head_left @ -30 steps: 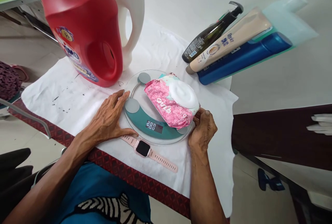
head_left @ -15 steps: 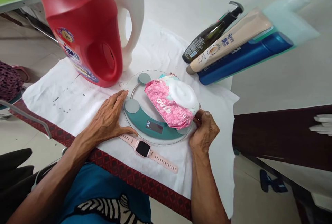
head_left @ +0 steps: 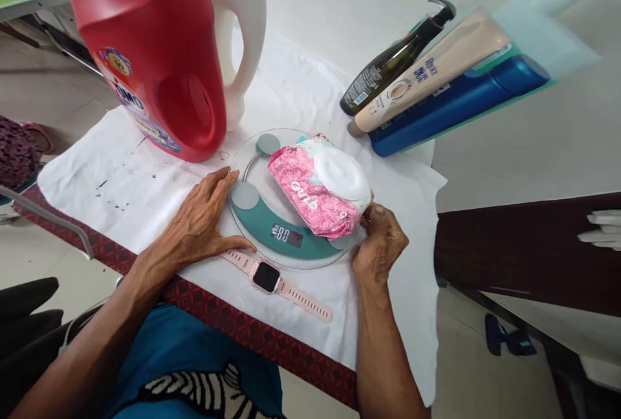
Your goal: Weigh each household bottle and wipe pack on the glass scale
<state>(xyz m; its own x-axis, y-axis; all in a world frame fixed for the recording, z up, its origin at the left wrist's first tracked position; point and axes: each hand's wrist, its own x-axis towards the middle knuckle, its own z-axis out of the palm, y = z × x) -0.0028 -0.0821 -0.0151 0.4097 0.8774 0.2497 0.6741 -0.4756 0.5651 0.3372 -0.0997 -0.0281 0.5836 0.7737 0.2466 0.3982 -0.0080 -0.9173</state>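
Observation:
A round glass bathroom scale [head_left: 272, 233] with a green band lies on the white cloth, and lit digits show in its display. On top of it sits a pink pack of wet wipes [head_left: 303, 196] with a white lid, tilted toward the right. My left hand [head_left: 204, 218] lies at the scale's left edge, thumb and fingers spread, holding nothing. At the pack's right end is my right hand [head_left: 381, 241], its fingers curled and closed against the corner; the fingertips are partly hidden. A pink smartwatch [head_left: 266, 276] lies in front of the scale, close to my left thumb.
A red detergent jug [head_left: 160, 63] and a white jug [head_left: 250, 37] stand behind at left. At the back right are a dark pump bottle [head_left: 383, 70], a beige tube [head_left: 427, 73] and a blue bottle [head_left: 460, 105]. The table's red patterned edge [head_left: 272, 335] runs along the front.
Digits have lit up in the scale's display, which was dark before. Both hands and the pack of wet wipes have stayed in place; the view has shifted slightly.

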